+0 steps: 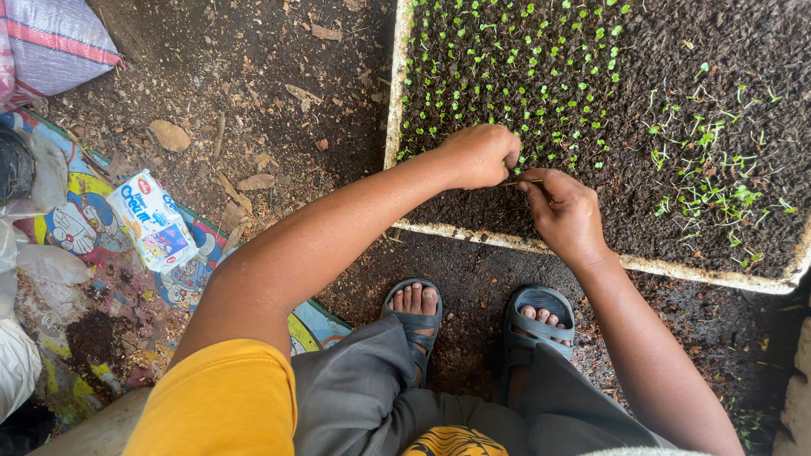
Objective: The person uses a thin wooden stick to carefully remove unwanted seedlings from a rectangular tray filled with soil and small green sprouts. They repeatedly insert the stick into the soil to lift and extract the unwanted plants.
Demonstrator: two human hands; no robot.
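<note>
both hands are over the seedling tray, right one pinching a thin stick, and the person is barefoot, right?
Not barefoot: the head view shows grey sandals on both feet. The rest holds: the left hand and right hand are over the seedling tray, the right one pinching a thin stick.

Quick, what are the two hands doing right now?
Left hand: closed, fingers curled over the seedling tray; contents hidden.
Right hand: closed, pinching a thin stick.

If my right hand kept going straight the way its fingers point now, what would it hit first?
Most likely your left hand: the right hand points up-left over the seedling tray, its thin stick almost at the left fingers.
</note>
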